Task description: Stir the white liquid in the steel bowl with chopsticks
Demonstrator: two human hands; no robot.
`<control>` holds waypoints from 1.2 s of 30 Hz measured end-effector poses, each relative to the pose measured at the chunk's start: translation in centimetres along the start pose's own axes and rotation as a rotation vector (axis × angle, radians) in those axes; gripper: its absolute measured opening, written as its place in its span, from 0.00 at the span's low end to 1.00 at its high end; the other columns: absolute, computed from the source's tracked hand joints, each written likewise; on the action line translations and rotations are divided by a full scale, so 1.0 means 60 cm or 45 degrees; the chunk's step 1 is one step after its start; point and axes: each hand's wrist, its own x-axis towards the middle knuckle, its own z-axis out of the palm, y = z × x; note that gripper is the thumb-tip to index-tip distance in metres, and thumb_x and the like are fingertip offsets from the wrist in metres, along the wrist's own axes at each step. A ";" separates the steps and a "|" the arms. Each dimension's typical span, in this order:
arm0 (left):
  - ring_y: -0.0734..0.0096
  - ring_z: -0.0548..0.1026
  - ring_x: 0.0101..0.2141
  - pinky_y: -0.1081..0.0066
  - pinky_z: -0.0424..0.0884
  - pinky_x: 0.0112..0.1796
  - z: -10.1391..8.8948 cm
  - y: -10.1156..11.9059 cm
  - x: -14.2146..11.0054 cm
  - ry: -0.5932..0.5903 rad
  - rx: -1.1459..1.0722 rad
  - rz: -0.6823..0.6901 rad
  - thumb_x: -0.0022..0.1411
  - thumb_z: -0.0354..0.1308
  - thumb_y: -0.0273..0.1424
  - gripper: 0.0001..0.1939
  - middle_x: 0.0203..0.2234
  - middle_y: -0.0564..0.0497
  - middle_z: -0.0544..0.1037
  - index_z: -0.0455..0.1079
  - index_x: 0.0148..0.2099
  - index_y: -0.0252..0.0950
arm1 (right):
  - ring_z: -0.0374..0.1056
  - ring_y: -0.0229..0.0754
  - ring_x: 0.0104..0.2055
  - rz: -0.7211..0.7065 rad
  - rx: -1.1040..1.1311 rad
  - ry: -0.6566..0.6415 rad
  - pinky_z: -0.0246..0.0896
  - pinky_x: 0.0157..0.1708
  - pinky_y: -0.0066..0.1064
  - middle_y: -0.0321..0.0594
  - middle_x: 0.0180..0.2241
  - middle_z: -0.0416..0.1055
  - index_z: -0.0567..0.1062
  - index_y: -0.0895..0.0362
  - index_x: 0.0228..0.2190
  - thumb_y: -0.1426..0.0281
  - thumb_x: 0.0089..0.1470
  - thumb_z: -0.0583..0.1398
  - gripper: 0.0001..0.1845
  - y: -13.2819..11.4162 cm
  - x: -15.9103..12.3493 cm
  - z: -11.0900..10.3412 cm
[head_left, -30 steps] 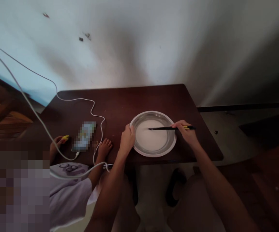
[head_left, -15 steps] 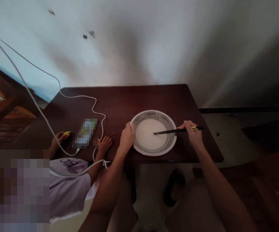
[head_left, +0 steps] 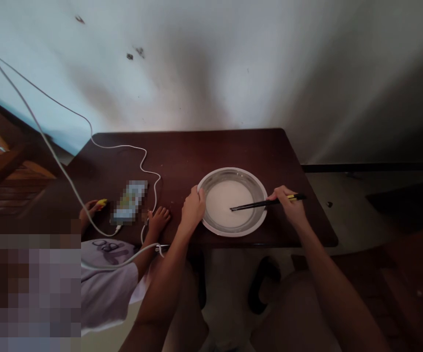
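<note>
A round metal basin [head_left: 258, 222] stands on the dark table near its front edge. Inside it lies a pale, whitish liquid or batter [head_left: 222, 205]. My left hand [head_left: 193, 205] grips the basin's left rim, thumb on top and the other fingers mostly hidden. My right hand [head_left: 288, 201], beyond the right rim, is closed around a pair of black chopsticks [head_left: 255, 204] with yellow bands near their back ends. The chopsticks slant across the right rim, and their tips dip into the pale mixture left of the basin's right wall.
To the left sits another person, whose hand [head_left: 159, 218] rests on the table; their other hand [head_left: 91, 210] holds something small and yellow. A blurred-out phone [head_left: 129, 201] lies between, plugged into a white cable [head_left: 156, 183]. Behind the table [head_left: 192, 146] rises a wall.
The chopstick tips have shifted slightly left and toward me in the mixture. My right hand has moved a little with them; my left hand stays on the rim.
</note>
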 end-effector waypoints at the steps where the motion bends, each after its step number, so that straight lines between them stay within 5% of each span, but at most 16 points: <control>1: 0.52 0.71 0.46 0.60 0.64 0.43 -0.001 0.002 -0.001 -0.002 0.013 -0.007 0.65 0.36 0.39 0.23 0.45 0.38 0.73 0.60 0.54 0.36 | 0.66 0.41 0.31 -0.012 -0.007 -0.068 0.59 0.37 0.35 0.37 0.24 0.70 0.73 0.53 0.21 0.64 0.55 0.54 0.15 -0.003 -0.001 0.004; 4: 0.52 0.71 0.45 0.61 0.65 0.42 -0.003 0.006 -0.003 -0.007 0.056 -0.031 0.65 0.35 0.40 0.23 0.45 0.38 0.73 0.60 0.55 0.36 | 0.66 0.43 0.36 -0.107 -0.070 -0.135 0.59 0.39 0.36 0.38 0.28 0.73 0.75 0.53 0.24 0.66 0.54 0.56 0.11 -0.008 -0.002 0.016; 9: 0.50 0.72 0.43 0.58 0.65 0.40 -0.006 0.008 -0.005 -0.041 0.158 -0.091 0.64 0.35 0.41 0.23 0.44 0.38 0.74 0.59 0.56 0.39 | 0.64 0.41 0.30 -0.028 -0.023 0.144 0.58 0.36 0.35 0.36 0.22 0.70 0.73 0.53 0.19 0.63 0.56 0.54 0.17 -0.003 0.008 0.003; 15: 0.50 0.72 0.43 0.59 0.65 0.39 -0.006 0.007 -0.003 -0.053 0.214 -0.091 0.64 0.35 0.41 0.23 0.43 0.38 0.74 0.59 0.56 0.39 | 0.66 0.42 0.34 -0.055 -0.027 -0.132 0.59 0.37 0.35 0.37 0.25 0.71 0.74 0.53 0.21 0.64 0.54 0.55 0.15 -0.015 0.007 0.019; 21: 0.50 0.72 0.43 0.59 0.65 0.39 -0.004 0.005 -0.003 -0.053 0.217 -0.086 0.64 0.36 0.41 0.23 0.42 0.38 0.74 0.58 0.55 0.38 | 0.64 0.40 0.29 -0.017 -0.077 0.114 0.58 0.36 0.34 0.36 0.22 0.70 0.73 0.53 0.19 0.61 0.56 0.53 0.19 -0.012 0.013 0.012; 27: 0.50 0.72 0.43 0.59 0.65 0.39 -0.004 0.004 -0.002 -0.049 0.219 -0.082 0.64 0.36 0.41 0.23 0.43 0.37 0.74 0.58 0.56 0.38 | 0.66 0.42 0.34 -0.078 -0.090 -0.127 0.59 0.38 0.35 0.37 0.26 0.73 0.75 0.53 0.22 0.62 0.55 0.54 0.15 -0.019 0.009 0.021; 33: 0.49 0.72 0.43 0.57 0.65 0.40 -0.005 0.008 -0.003 -0.047 0.220 -0.089 0.64 0.36 0.41 0.23 0.43 0.36 0.74 0.58 0.56 0.37 | 0.63 0.39 0.28 -0.039 -0.082 0.157 0.57 0.35 0.34 0.36 0.21 0.68 0.73 0.53 0.18 0.62 0.56 0.53 0.20 -0.011 0.017 0.009; 36: 0.47 0.72 0.43 0.56 0.65 0.40 -0.005 0.008 -0.004 -0.039 0.210 -0.080 0.64 0.36 0.41 0.23 0.42 0.36 0.74 0.58 0.56 0.38 | 0.63 0.39 0.27 -0.025 -0.016 0.014 0.57 0.34 0.33 0.35 0.20 0.68 0.72 0.54 0.17 0.63 0.56 0.53 0.20 -0.012 0.014 0.007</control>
